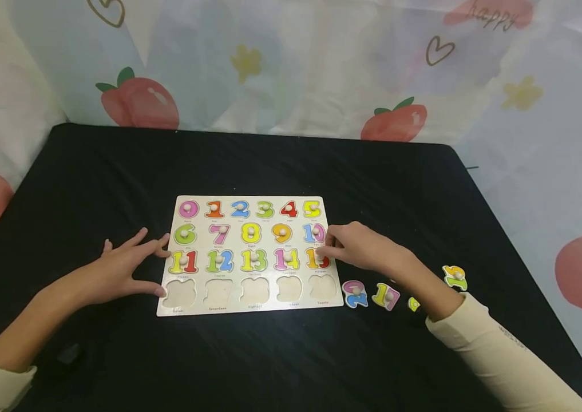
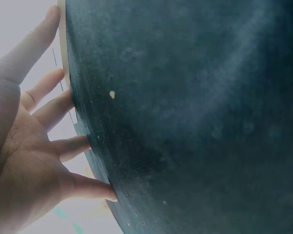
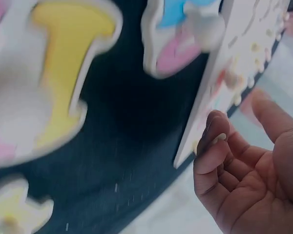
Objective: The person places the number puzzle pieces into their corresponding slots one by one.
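A wooden number puzzle board [image 1: 203,312] lies on a black cloth. Knobbed number pieces fill its upper three rows, while the bottom row shows bare recesses. At the board's left edge, my left hand [image 1: 115,274] rests with fingers spread and its thumb near the lower corner; the left wrist view also shows this left hand [image 2: 34,161] splayed. My right hand [image 1: 360,246] is over the right edge, beside the number 15 piece [image 1: 313,258], which its fingers partly cover. In the right wrist view, the right hand's [image 3: 249,175] thumb stands apart from its loosely bent fingers.
Right of the board lie loose pieces: a pink-and-blue one [image 1: 355,294], a yellow-and-pink one [image 1: 385,296], a yellow one [image 1: 414,304] partly hidden by the right arm, and an orange-and-green one [image 1: 455,277]. A printed curtain [image 1: 296,68] hangs behind the cloth-covered table [image 1: 270,160].
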A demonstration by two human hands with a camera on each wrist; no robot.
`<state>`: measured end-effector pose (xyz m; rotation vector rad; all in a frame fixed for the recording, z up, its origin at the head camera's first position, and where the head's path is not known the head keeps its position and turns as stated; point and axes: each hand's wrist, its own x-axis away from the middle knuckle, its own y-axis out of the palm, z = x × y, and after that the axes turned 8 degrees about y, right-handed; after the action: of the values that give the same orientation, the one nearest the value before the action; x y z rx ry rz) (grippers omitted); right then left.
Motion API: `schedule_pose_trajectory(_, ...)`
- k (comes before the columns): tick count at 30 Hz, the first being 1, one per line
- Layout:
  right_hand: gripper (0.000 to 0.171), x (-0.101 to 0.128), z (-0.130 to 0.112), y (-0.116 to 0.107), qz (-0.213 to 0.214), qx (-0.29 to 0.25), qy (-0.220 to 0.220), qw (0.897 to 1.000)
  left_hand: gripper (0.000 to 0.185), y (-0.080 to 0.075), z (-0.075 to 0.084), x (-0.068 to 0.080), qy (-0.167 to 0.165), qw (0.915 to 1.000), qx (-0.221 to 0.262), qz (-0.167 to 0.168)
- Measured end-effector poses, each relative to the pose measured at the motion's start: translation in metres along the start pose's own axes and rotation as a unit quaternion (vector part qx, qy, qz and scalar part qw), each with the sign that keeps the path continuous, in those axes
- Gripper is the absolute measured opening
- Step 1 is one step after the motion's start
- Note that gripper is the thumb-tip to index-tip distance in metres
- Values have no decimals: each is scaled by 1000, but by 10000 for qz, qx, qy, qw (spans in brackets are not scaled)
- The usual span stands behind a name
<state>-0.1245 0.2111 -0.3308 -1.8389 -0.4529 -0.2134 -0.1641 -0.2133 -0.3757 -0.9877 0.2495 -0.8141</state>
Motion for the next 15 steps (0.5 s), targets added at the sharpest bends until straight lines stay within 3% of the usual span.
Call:
schedule_pose_trajectory(9,9,29,36,-31,536,377,28,9978,85,2,-3,2,-23,10000,59,4)
schedule_pose_trajectory(15,10,55,64,-43,349,402,498,9973,85,2,-3,1,21,10000,45,7)
